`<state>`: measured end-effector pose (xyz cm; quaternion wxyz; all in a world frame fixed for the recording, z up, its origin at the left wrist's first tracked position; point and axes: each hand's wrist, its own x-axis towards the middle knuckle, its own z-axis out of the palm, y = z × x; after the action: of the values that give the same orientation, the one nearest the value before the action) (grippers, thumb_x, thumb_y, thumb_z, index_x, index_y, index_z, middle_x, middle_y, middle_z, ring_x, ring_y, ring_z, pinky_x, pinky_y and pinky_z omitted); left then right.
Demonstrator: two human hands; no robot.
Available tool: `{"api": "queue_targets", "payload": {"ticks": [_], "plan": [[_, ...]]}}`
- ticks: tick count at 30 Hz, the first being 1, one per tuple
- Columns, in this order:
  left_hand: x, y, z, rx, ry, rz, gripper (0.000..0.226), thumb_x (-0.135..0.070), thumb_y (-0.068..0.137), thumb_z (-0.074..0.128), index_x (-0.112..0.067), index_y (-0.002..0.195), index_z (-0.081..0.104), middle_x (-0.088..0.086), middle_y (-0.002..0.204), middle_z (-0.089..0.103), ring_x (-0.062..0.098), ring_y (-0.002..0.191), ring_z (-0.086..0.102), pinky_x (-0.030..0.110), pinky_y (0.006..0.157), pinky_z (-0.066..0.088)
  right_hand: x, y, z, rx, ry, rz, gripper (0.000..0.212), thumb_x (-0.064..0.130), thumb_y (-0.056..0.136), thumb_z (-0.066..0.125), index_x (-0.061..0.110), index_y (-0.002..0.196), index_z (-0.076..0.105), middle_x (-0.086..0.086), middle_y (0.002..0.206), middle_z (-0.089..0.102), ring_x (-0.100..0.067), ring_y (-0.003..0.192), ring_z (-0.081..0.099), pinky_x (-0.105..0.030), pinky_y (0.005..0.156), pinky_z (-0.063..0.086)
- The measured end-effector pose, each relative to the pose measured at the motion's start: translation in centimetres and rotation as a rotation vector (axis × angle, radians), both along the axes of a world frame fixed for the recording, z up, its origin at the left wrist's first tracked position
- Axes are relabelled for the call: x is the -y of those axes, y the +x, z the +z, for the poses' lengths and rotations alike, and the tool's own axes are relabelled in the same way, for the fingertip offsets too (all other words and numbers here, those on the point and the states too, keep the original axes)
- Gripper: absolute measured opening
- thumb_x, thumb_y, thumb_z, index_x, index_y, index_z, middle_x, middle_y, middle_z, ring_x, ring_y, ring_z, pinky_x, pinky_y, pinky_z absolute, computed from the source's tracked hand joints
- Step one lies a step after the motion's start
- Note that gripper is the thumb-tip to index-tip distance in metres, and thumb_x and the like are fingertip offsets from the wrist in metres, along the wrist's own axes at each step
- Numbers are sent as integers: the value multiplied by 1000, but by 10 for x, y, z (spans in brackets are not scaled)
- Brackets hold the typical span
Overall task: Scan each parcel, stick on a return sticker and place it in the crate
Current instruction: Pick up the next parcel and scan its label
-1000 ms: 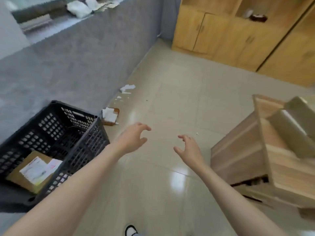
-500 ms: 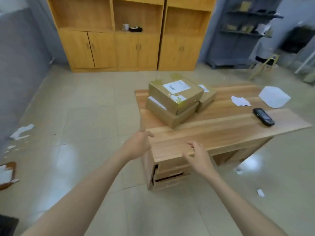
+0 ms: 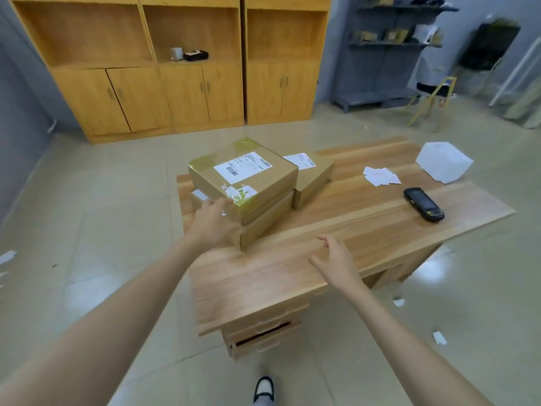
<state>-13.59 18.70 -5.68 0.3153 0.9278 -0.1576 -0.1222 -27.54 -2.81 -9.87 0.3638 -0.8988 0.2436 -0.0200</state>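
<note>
Left hand point(image 3: 215, 227) against top parcel point(image 3: 248, 177), grip unclear; right hand point(image 3: 336, 259) spread above desk point(image 3: 380, 218); lower parcel point(image 3: 269, 218) half hidden.

There is one view only, from a wide-angle camera worn on the person's head. It stands close to the near corner of the desk point(image 3: 292, 259) and looks forward and steeply down across it, toward the wooden cabinets point(image 3: 187, 89) beyond the desk. Both forearms enter from the bottom edge, and a shoe point(image 3: 263, 389) shows below the desk's near corner.

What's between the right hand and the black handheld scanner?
Head view shows only bare wooden desk top between right hand and black handheld scanner.
</note>
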Motion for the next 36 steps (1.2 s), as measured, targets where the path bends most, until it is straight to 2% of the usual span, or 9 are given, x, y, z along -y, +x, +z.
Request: {"api": "queue_targets", "payload": {"ticks": [5,9,11,14,20,24,29,32,36], "plan": [[23,101,-7,46,53,80,69,-31,79,71,-20,139,39,20,141,34,35,134,27,45,111,28,9,75,-5,2,171,25,58,33,89,61,17,139,37,-4,140,43,-18,127,42,-34,103,38],[37,173,-14,2,135,137,82,-46,73,73,-22,141,35,20,144,30,35,139,18,48,113,23,7,139,0,-115,301,48,76,40,87,61,13,147,23,-8,147,37,-20,134,38,-31,107,33],[38,206,-23,-39,184,132,97,-65,59,71,-28,140,33,17,146,31,34,140,15,49,114,20,3,168,-1,-181,426,42,90,44,85,62,12,150,9,-8,153,30,-19,139,32,-31,110,29],[34,244,-37,-66,280,126,122,-90,28,53,-34,135,38,11,147,32,35,139,15,50,114,18,-4,203,-2,-235,545,25,104,46,84,63,13,150,-10,-4,157,19,-19,143,23,-33,114,25],[31,260,-28,-180,304,159,146,-80,16,55,-28,146,17,18,150,24,35,142,11,48,115,17,-18,229,-10,-265,651,-41,115,46,82,65,19,145,-27,-5,157,19,-23,143,24,-33,111,26],[35,264,-22,-210,284,174,149,-76,13,58,-24,147,20,19,144,26,36,138,16,49,112,23,-17,236,-16,-188,681,-107,121,42,77,72,22,146,-25,-5,154,21,-20,139,29,-26,106,27],[59,254,-5,-189,296,157,150,-78,20,65,-18,148,16,18,141,26,37,135,19,48,111,24,9,243,-17,36,738,-263,120,40,68,80,31,150,-8,3,152,22,-14,136,32,-26,106,28],[85,248,7,-135,325,145,144,-83,20,62,-19,144,24,15,135,33,36,129,30,46,108,29,48,249,-16,138,742,-285,123,40,60,84,36,149,1,6,147,35,-12,132,39,-31,110,33],[134,233,17,-90,241,194,123,-69,42,80,-16,140,29,13,132,36,31,126,36,40,104,33,122,253,-7,185,699,-175,123,41,53,86,41,147,6,9,144,41,-12,127,46,-33,106,39]]}}
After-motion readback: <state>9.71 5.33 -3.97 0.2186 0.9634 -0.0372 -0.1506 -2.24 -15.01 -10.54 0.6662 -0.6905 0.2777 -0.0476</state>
